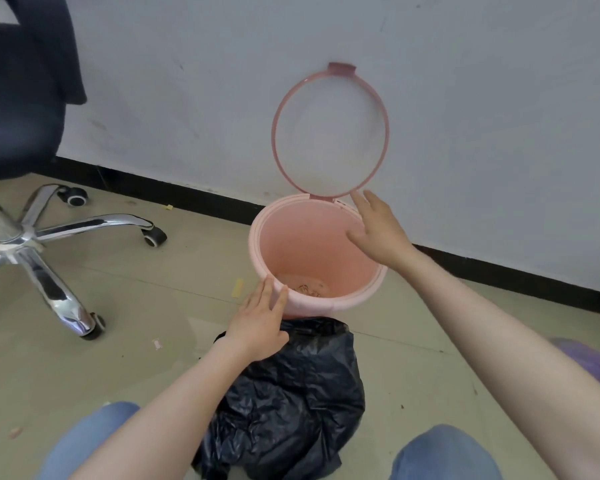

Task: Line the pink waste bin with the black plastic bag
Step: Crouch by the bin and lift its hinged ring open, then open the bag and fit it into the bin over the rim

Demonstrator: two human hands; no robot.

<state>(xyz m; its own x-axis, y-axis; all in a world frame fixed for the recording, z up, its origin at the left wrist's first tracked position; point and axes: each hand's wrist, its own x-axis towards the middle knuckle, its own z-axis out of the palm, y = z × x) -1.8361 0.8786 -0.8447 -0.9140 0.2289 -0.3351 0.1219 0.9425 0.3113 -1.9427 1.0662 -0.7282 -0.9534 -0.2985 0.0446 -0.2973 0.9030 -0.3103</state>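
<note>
The pink waste bin (pixel 307 244) stands on the floor by the wall, with no liner inside and a few scraps at its bottom. Its pink hinged ring (pixel 381 133) is flipped up against the wall. A crumpled black plastic bag (pixel 291 403) lies on the floor just in front of the bin, between my knees. My left hand (pixel 258 325) rests flat over the bag's top edge, fingertips touching the bin's near rim. My right hand (pixel 378 230) hovers open over the bin's right rim, holding nothing.
An office chair's chrome star base (pixel 32 237) with castors stands on the left, its dark seat above. A white wall with black skirting (pixel 187 188) runs behind the bin. Something purple (pixel 589 362) lies at the right edge. Small paper scraps dot the tiled floor.
</note>
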